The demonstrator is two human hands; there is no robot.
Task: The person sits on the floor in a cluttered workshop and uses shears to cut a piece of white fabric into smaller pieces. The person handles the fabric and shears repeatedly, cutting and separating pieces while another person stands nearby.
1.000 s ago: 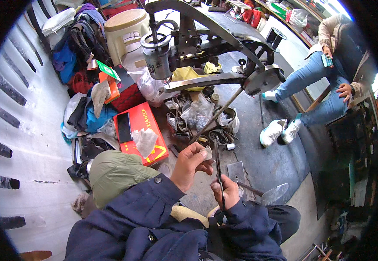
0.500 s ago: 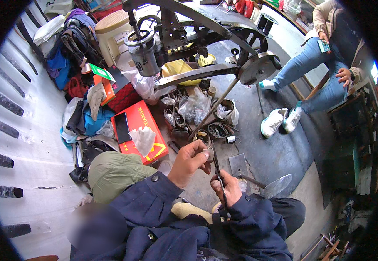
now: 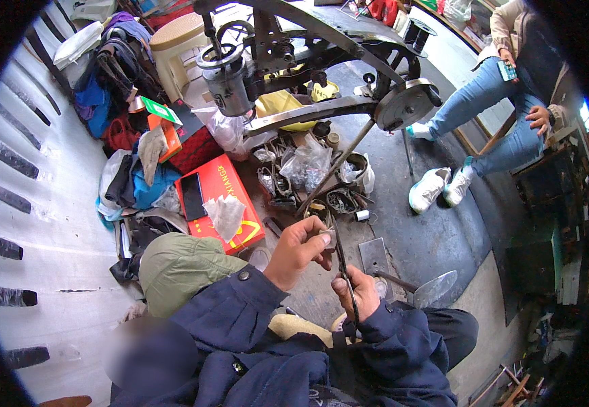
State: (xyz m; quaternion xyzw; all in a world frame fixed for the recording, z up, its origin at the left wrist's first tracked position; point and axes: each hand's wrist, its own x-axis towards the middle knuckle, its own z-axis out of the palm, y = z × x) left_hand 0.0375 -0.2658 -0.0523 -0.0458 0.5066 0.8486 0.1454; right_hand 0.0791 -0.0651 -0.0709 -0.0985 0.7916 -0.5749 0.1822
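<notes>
My left hand pinches a small pale grey scrap between thumb and fingers, in front of my body. Right up against the scrap's right side are the dark blades of a pair of scissors, pointing away from me. The scissors' handles are in the closed fingers of my right hand, and one dark handle runs down past the palm. Whether the blades are biting into the scrap is too small to tell.
An iron hand-cranked sewing machine stands ahead. Tins and bags of small parts lie beneath it. At left are a red box bearing a phone, and a green cap. A seated person holds a phone at far right.
The scrap in my left hand has tilted and sits closer against the blades. Both hands stay nearly in place, and the whole view has shifted slightly.
</notes>
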